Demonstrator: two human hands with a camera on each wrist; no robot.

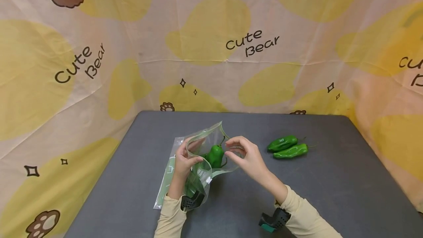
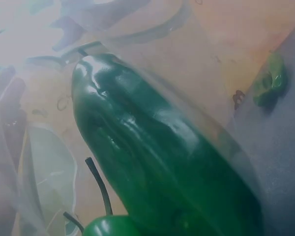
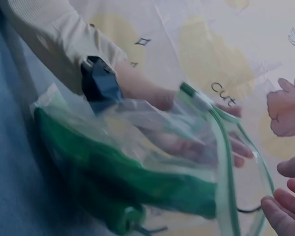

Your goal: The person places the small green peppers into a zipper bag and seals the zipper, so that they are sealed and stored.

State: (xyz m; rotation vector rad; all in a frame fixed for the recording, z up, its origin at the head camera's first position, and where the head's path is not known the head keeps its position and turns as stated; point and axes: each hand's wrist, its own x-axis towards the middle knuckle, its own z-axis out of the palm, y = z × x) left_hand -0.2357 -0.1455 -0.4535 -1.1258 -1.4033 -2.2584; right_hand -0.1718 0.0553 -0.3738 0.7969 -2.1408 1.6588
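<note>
My left hand (image 1: 183, 162) grips the rim of a clear zip bag (image 1: 226, 172), thumb at the near edge of its mouth. The bag's mouth gapes toward the right, edged by a pale green zip strip (image 3: 223, 152). Several green peppers (image 1: 215, 156) are inside, stems toward the opening. One long, shiny pepper (image 2: 152, 147) fills much of the left wrist view, seen through the plastic. My right hand (image 1: 248, 157) is beside the right side of the mouth, fingers bent and apart from the thumb, nothing between them.
Two more green peppers (image 1: 290, 151) lie side by side on the grey table (image 1: 330, 179), right of my right hand. Flat plastic with a pale green print (image 1: 166, 179) lies under my left forearm. A printed cloth (image 1: 205, 28) hangs behind the table.
</note>
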